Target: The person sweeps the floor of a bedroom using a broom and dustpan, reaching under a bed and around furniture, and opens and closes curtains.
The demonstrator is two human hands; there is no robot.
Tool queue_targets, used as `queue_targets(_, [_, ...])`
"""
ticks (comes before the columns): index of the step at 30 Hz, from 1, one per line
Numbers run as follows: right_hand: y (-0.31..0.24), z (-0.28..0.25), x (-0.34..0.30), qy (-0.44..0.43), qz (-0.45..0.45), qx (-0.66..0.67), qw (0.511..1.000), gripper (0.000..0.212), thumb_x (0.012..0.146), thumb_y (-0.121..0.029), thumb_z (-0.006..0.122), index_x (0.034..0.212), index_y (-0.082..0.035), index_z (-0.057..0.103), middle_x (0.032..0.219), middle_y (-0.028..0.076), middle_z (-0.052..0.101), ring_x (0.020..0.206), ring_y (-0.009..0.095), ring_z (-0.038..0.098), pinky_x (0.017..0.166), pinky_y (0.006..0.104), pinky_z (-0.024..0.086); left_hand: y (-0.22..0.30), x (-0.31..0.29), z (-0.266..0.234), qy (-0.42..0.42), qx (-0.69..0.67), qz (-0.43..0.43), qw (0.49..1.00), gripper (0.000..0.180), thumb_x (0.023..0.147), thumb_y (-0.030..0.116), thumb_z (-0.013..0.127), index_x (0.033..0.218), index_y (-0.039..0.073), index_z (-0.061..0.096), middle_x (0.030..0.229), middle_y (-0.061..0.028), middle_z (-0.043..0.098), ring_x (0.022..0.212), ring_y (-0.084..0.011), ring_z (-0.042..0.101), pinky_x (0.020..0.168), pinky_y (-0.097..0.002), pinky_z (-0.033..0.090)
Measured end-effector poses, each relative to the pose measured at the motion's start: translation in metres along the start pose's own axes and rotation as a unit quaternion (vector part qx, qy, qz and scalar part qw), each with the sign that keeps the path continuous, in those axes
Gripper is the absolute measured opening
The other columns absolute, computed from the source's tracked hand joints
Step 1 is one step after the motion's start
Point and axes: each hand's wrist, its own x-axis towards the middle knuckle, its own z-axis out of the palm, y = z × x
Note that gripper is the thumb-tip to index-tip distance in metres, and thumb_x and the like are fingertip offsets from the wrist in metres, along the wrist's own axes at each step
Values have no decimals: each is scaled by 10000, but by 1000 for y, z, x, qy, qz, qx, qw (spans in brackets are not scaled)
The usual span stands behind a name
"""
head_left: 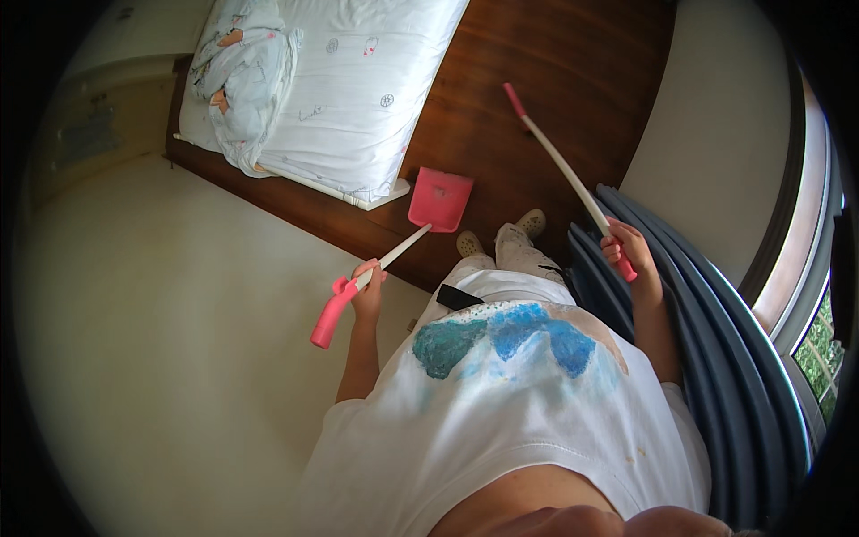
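My left hand [368, 291] grips the white shaft of a long-handled pink dustpan [440, 199], just above its pink foam grip. The pan hangs over the dark wooden floor beside the mattress. My right hand [625, 247] is closed around the pink end of a long white stick [562, 166], probably a broom handle, which slants up and to the left. Its far end is pink; no brush head shows. Both arms are spread apart in front of my white shirt, and my feet in light shoes [531, 222] stand between the two tools.
A white mattress [358, 98] with a bundled patterned blanket [240, 76] lies on a dark wooden platform [528, 72] ahead. Blue-grey curtain folds [716, 340] hang at my right beside a window [819, 349]. Pale floor [161, 340] spreads to the left.
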Motion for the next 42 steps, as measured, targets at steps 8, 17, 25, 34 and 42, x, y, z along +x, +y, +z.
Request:
queue_targets(8, [28,78,115,-99,289,175,936,191,844,-148,376,713,-9,365,569,17,402,407,56,392,327,134,351,-29,-3,-19,-11,33,-21,999,103,780,55,535,865,-1,518,859,-69,524,678,-129,544,613,-232,469])
queue_targets(17, [-37,3,98,-93,288,369,879,203,832,-133,365,661,-24,375,529,-2,399,392,52,401,318,145,362,-8,11,-27,4,51,-53,997,111,772,61,545,866,4,530,820,-61,531,669,-121,548,595,-213,450])
queue_targets(25, [-58,72,59,29,70,149,986,230,833,-133,433,1062,-143,423,590,4,369,421,31,339,323,121,312,-3,59,-24,-23,48,-65,996,73,781,79,535,831,27,535,740,-26,523,639,-103,536,587,-214,436])
queue_targets(34, [-10,175,162,-100,340,310,882,227,835,-157,390,648,-31,366,557,3,388,401,52,393,342,142,365,-5,72,-30,-43,-5,-117,992,77,782,80,535,837,26,530,765,-33,521,650,-103,541,583,-215,448])
queue_targets(42, [-20,163,200,-122,308,337,882,196,843,-131,366,706,7,384,561,23,405,406,83,419,357,170,394,-27,69,-34,-21,2,-88,996,67,761,65,541,815,28,526,761,-55,512,651,-122,537,573,-228,442])
